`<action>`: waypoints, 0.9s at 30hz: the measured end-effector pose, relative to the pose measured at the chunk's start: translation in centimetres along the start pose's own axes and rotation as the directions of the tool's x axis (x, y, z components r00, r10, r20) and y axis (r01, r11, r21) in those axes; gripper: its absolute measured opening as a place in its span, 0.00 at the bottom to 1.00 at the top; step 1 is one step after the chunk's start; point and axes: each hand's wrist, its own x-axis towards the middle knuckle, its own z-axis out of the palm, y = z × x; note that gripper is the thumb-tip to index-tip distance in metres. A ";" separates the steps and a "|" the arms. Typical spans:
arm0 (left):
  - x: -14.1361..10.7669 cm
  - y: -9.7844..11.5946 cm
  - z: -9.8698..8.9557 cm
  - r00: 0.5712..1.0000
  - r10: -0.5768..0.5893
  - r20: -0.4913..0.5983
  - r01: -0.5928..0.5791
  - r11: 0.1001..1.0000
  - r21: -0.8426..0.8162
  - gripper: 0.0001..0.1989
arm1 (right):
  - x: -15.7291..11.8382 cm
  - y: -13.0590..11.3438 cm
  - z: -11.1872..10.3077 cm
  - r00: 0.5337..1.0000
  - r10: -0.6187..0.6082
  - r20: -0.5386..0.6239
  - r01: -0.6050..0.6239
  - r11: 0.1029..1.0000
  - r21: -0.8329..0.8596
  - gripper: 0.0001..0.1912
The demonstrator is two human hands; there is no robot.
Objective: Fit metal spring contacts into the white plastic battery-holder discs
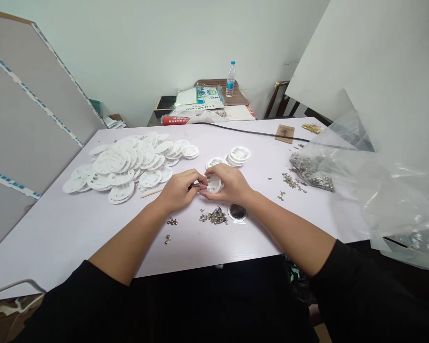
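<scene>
With our left hand (180, 189) we pinch a slender dark tool (194, 185) between thumb and fingertips drawn together on it (whether tweezers or a driver, we cannot tell). Our right hand (232, 183) curls around a white round plastic disc (214, 183), its thumb and fingers parted only as far as the rim they grip. The disc sits just right of the left fingertips. Beyond the right fingers we have a small stack of white discs (240, 153); left of the left fingers spreads a large heap of white discs (128, 162), with a wooden stick (151, 193) near the knuckles. Closer to us than the fingers, a pile of small metal fittings (218, 216) lies on the pale table (257, 238), beside a dark-faced disc (238, 212). Well right of the right fingers, a clear plastic bag (343, 157) holds more metal fittings.
</scene>
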 end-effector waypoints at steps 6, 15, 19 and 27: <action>0.0 0.1 0.0 1.000 -0.005 0.016 0.005 1.000 0.029 0.10 | 0.1 0.0 0.0 1.000 -0.025 -0.018 0.025 1.000 -0.019 0.24; 0.0 0.3 -0.1 0.999 -0.044 0.019 0.043 0.999 0.031 0.09 | 0.2 -0.2 -0.1 0.998 0.014 0.066 -0.014 1.000 -0.001 0.24; 0.1 0.5 -0.2 0.998 -0.066 0.006 0.066 0.998 0.000 0.09 | 0.1 -0.1 0.0 0.998 -0.009 0.068 0.010 1.000 -0.015 0.24; 0.3 0.8 -0.4 0.995 -0.086 0.048 0.091 0.989 -0.114 0.11 | 0.2 -0.2 -0.4 0.997 0.006 0.071 -0.008 0.999 0.034 0.23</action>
